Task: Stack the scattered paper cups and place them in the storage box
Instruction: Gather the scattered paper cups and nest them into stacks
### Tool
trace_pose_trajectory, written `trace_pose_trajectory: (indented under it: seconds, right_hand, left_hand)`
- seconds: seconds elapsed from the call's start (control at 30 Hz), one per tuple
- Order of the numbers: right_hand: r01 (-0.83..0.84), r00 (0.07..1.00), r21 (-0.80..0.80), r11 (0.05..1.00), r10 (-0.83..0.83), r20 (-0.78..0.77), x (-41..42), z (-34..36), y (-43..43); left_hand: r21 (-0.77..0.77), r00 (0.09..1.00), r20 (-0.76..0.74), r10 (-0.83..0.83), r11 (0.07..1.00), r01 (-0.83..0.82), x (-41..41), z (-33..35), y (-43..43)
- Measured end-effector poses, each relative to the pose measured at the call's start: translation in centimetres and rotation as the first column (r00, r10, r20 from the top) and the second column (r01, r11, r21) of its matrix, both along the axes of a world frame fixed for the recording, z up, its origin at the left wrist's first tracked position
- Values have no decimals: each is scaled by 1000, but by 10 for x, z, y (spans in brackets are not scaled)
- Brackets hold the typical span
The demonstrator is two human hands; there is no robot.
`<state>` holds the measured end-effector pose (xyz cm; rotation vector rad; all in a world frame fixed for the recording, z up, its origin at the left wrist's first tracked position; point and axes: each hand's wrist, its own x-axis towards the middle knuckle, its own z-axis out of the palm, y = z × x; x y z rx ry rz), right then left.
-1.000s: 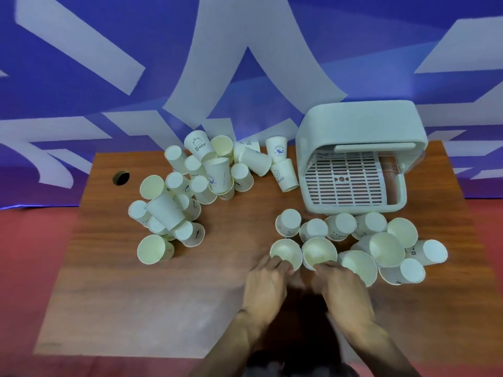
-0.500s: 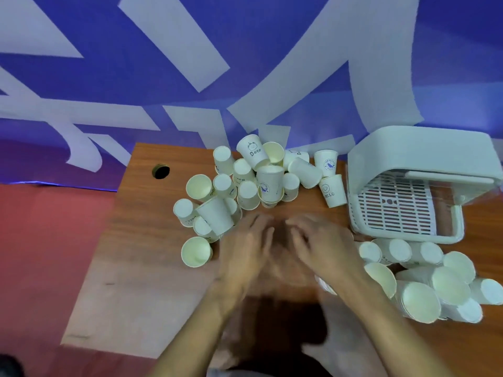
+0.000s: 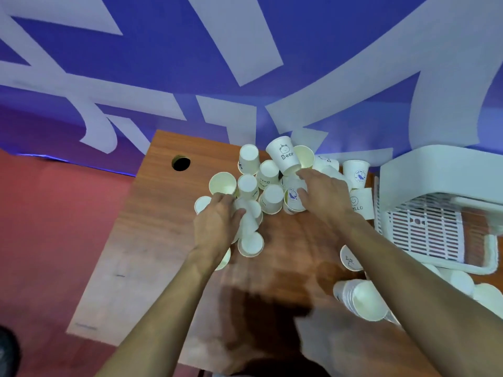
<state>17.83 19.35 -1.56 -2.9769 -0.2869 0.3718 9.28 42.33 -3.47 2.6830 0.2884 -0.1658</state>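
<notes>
White paper cups (image 3: 272, 198) lie heaped on the grained wooden table (image 3: 152, 240), where the left hand (image 3: 217, 227) curls round one tapered cup (image 3: 251, 214) and the right hand (image 3: 324, 198) rests loose, straight fingers on others.

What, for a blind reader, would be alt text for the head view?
The left hand and right hand touch a pile of cups at the far side of a wooden table. A white box stands at right, more cups lying before it.

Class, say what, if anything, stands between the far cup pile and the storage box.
Two cups: the HELLO cup and the blue-logo cup behind it stand between the pile and the box's left wall.
</notes>
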Motion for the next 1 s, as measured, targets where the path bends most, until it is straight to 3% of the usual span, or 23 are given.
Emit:
trace_pose_trajectory:
  seconds: [0.1,0.23,0.37,0.47,0.6,0.8,0.9,1.0]
  right_hand:
    - [12,1000,-2,1000,-12,6,-1,0,-2]
    - [70,988,150,986,-89,123,-26,19,-8]
    - [118,949,258,959,-185,255,-71,38,-35]
    - [240,920,259,936,-304,246,-109,43,-70]
    - [404,857,284,870,-468,215,-157,49,-119]
    - [566,744,331,755,-641,188,-226,68,-164]
    - [590,717,327,739,-665,208,-257,68,-171]
    - [597,722,301,744,-662,204,-274,57,-175]
  left_hand:
    - [-15,1000,15,11,1000,-11,-2,7,-5]
    - [-55,997,69,26,998,-22,-9,25,-21]
    - [-145,981,175,-86,983,112,-23,39,-64]
    - [-160,958,182,-221,955,250,-36,44,-108]
    - [-135,892,243,-380,898,419,-57,45,-160]
    - [-295,766,371,-526,715,634,-92,38,-202]
    - [-187,660,389,-643,646,740,-103,24,-205]
    - [-119,608,367,-704,613,781,-106,18,-203]
